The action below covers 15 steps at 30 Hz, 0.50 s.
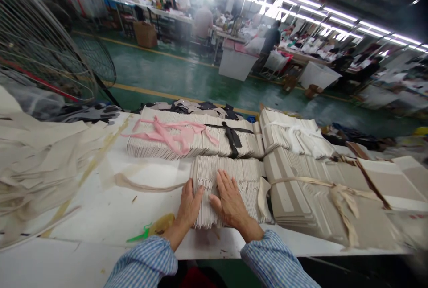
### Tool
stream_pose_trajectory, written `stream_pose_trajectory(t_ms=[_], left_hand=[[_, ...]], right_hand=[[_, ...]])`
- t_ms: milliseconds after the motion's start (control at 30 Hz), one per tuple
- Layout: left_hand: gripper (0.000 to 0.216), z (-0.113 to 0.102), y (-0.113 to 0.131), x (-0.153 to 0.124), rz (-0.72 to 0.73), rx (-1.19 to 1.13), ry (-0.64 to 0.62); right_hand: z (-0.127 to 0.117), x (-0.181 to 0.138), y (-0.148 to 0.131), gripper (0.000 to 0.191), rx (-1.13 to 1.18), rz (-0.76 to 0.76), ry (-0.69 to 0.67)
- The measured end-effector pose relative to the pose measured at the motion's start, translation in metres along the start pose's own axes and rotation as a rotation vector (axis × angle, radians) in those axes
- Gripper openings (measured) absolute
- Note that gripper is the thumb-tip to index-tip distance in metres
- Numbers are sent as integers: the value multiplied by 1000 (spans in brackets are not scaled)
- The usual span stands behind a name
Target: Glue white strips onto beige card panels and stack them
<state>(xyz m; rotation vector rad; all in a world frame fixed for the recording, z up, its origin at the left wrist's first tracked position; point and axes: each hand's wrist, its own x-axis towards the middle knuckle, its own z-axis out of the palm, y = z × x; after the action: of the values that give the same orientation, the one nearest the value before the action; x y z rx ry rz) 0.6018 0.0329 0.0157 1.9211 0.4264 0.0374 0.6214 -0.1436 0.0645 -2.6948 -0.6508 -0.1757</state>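
A row of cream folded fabric pieces (247,172), packed on edge, lies at the front middle of the white table. My left hand (189,203) presses against the left end of this row, fingers extended and thumb apart. Across its top rests my right hand (229,199), flat with spread fingers. A beige cloth strip (140,184) runs out from the row's left end along the table. At the row's right end a loose cream flap (263,194) sticks up. Left of my left wrist lie a green-handled tool (142,234) and a yellowish-brown piece (163,224), partly hidden by my forearm.
Behind the row are bundles tied with a pink strip (174,134) and a black strip (231,136). Larger tied bundles (301,194) stand to the right. Loose cream fabric (30,163) covers the left side, near a fan (50,43). People work at tables beyond the green floor (150,72).
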Motion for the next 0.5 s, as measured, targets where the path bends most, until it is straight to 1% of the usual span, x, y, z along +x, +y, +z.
stream_pose_trajectory(t_ms=[167,267,300,367,500], left_hand=[[50,0,-5,-4,-15,-4,23],[49,1,-7,-5,-20,-4,40],[50,0,-7,-5,-21,-4,48],[51,-2,-7,-6,-20,-5,64],[60,-8,-5,-11,-1,-11,48]], right_hand=[[-36,-11,44,67,17,189,234],[-54,-16,59,64,29,232,324],[-56,-17,59,63,32,228,336],[-56,-19,48,60,37,204,337],[-44,-20,10,53,34,146,303]])
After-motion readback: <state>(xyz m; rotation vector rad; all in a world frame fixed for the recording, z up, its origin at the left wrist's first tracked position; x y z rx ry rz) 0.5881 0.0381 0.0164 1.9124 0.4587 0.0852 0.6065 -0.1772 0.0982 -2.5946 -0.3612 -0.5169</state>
